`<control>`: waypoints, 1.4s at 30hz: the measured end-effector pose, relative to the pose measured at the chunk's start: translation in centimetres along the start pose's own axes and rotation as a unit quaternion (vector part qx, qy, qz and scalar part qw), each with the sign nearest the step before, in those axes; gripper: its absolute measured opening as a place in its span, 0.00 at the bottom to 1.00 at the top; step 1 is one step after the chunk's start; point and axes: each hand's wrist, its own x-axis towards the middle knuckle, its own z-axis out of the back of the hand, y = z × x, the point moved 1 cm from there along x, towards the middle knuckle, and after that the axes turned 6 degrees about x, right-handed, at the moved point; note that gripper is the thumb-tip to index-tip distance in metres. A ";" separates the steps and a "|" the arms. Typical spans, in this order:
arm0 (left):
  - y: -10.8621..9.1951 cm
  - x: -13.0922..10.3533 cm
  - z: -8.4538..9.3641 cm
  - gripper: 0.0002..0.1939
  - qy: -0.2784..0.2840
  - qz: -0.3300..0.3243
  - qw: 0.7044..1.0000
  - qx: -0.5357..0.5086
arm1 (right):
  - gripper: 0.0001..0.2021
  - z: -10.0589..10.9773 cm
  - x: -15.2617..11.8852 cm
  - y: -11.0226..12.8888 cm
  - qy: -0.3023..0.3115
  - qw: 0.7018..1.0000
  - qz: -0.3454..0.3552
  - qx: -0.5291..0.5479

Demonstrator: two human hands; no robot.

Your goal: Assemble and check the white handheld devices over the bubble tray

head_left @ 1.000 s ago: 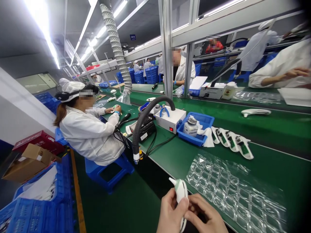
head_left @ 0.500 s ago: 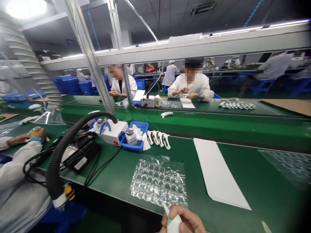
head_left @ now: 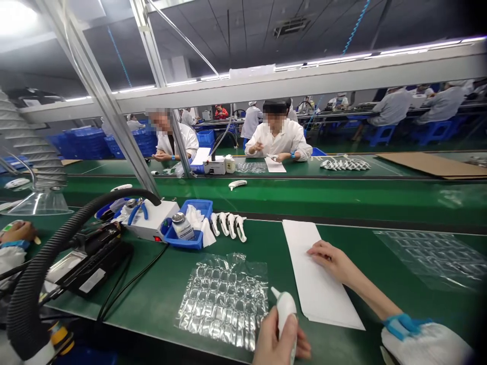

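Left hand (head_left: 279, 339) grip closed round white thermometer (head_left: 285, 312), tip pointing to 11 o'clock, low over bench (head_left: 342, 203). Right hand (head_left: 331, 258) flat, open, on white paper (head_left: 315, 274) at 1 o'clock. Bubble wrap (head_left: 224, 299) at 10. Best: press paper still, hold thermometer firm.

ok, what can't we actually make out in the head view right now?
- Left hand: its lower part is cut off by the bottom edge, and so is the lower end of the white thermometer it holds.
- Right hand on the white sheet: the palm faces down, so contact underneath is hidden.
- Small bottle in the blue tray: label too small to read.
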 end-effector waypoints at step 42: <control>-2.6 -0.7 4.5 0.41 0.002 0.024 0.996 -0.081 | 0.17 -13.3 -7.3 14.0 0.229 0.958 -0.058 0.161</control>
